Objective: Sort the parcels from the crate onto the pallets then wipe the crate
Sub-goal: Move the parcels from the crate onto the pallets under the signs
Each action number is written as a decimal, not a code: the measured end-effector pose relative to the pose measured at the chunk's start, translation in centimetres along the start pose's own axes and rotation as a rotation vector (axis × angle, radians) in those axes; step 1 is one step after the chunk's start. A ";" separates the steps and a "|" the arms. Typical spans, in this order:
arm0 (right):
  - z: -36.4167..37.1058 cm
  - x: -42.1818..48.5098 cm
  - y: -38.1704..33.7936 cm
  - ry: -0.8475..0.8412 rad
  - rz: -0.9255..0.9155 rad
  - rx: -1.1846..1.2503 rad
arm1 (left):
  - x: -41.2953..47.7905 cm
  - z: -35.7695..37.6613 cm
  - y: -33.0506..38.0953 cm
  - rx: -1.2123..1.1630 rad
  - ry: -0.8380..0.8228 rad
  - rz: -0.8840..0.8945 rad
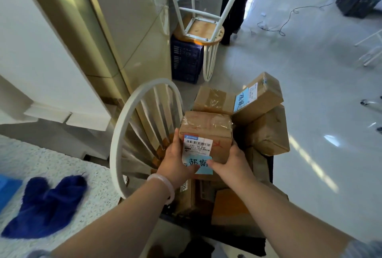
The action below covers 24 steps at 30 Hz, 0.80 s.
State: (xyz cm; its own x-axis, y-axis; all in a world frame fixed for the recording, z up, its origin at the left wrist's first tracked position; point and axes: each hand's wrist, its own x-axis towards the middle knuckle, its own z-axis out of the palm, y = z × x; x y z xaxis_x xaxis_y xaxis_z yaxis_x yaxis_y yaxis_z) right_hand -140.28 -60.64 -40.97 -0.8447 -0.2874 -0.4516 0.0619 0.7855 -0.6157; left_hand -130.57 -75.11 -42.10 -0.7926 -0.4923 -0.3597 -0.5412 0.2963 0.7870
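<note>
Over the heaped crate (271,169), I hold one taped cardboard parcel (206,131) between both hands.

My left hand (177,164) grips its left side and my right hand (229,162) its right, thumbs pressing the near face by the blue label (203,165). It sits atop the other parcels (266,133); whether it rests on them or is clear of them, I cannot tell. Small and stiff-sided, it looks light. The glossy tape may be slick, so bare cardboard on opposite sides seems the safest hold.
</note>
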 end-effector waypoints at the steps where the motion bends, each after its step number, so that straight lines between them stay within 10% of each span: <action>1: 0.0 -0.5 -0.2 0.007 -0.005 0.006 | -0.5 -0.4 0.3 0.008 0.004 0.014; 24: 2.5 -14.9 -1.5 0.211 -0.299 -0.009 | -11.1 -7.2 -2.9 0.152 -0.117 0.335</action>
State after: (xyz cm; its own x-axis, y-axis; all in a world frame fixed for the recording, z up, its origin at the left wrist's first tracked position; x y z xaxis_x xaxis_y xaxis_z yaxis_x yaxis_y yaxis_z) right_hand -126.39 -58.92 -34.93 -0.9160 -0.3861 -0.1088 -0.2081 0.6893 -0.6940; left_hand -118.19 -76.46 -36.81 -0.9546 -0.2534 -0.1564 -0.2749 0.5475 0.7903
